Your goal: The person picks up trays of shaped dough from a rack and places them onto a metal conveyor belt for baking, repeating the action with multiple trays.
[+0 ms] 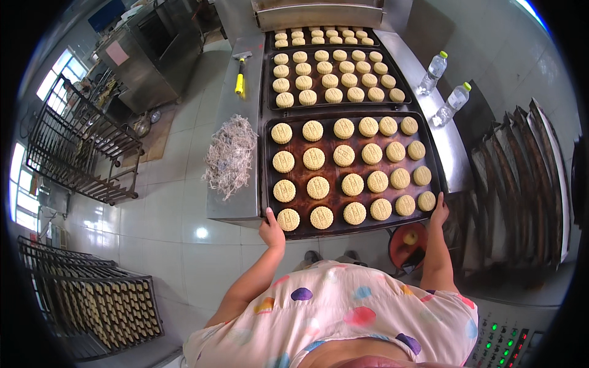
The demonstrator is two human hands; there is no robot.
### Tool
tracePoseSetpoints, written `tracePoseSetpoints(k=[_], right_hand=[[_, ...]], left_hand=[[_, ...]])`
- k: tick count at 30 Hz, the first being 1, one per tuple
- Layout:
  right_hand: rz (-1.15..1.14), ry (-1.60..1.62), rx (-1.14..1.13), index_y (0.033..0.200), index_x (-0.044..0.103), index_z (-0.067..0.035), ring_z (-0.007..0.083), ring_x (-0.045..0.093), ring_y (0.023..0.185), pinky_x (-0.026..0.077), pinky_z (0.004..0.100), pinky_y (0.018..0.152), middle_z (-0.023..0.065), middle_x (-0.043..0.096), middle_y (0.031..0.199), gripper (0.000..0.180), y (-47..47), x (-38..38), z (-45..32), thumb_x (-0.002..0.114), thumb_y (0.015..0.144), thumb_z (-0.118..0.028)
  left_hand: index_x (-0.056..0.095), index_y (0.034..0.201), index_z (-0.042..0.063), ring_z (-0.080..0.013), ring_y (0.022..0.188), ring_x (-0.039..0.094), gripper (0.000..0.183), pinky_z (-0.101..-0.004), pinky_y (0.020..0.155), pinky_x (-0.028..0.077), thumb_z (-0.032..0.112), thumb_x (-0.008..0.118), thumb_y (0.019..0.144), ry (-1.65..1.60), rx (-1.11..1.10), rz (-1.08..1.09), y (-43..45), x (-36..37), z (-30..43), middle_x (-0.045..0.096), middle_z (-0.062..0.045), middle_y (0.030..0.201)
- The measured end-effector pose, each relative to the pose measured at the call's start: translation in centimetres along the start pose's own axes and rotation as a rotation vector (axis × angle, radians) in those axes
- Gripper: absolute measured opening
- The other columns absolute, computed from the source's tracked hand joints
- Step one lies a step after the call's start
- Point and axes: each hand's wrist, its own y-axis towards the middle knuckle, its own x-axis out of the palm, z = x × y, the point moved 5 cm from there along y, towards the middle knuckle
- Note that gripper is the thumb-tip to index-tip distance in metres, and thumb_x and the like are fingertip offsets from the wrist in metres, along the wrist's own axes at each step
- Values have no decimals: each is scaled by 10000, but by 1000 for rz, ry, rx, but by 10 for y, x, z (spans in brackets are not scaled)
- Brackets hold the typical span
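Observation:
A dark metal baking tray (331, 170) with rows of pale, stamped mooncakes (352, 184) lies before me, its near edge jutting past the steel counter. My left hand (272, 231) grips the tray's near left corner, thumb on top of the rim. At the near right corner, my right hand (440, 210) holds the rim the same way; the fingers of both hands are hidden underneath. Directly beyond it sits a second baking tray (338, 105) of mooncakes. Farther back, a third tray (329, 46) is partly under the metal hood of what looks like a tunnel oven.
Left of the trays, a scraper with a yellow handle (239, 83) and a heap of tangled yarn (231, 156) lie on the steel ledge. Two plastic bottles (452, 104) stand at right, near upright stacked trays (520, 184). A red stool (407, 244) and wheeled racks (87, 142) flank me.

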Motion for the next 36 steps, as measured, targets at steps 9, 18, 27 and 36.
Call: tracePoseSetpoints(k=[9, 18, 27, 36], right_hand=[[-32, 16, 41, 903, 642, 111, 233, 593, 753, 459, 344, 748, 189, 653, 807, 652, 1, 2, 5, 564, 840, -534], [-142, -56, 98, 900, 636, 108, 199, 548, 802, 431, 338, 785, 160, 634, 850, 680, 16, 1, 11, 580, 816, -564], [-179, 151, 215, 854, 638, 96, 198, 517, 732, 415, 334, 713, 154, 581, 725, 600, 19, -6, 7, 595, 819, -501], [-141, 111, 220, 985, 635, 91, 280, 584, 946, 419, 348, 845, 221, 637, 994, 647, 21, -8, -16, 595, 802, -528]], left_hand=[[625, 772, -86, -395, 692, 575, 653, -458, 668, 430, 530, 445, 895, -33, -9, -6, -1, 2, -4, 622, -251, 740], [640, 849, -98, -291, 722, 589, 633, -394, 670, 454, 526, 532, 861, -231, -149, -56, 5, 8, -19, 659, -171, 839], [489, 1205, 69, -248, 995, 595, 565, -396, 758, 527, 504, 562, 852, -788, -569, -384, -22, -8, -1, 587, -83, 1142], [473, 1227, 89, -294, 1048, 563, 542, -488, 801, 507, 463, 588, 852, -756, -621, -299, -15, -3, 17, 563, -91, 1183]])
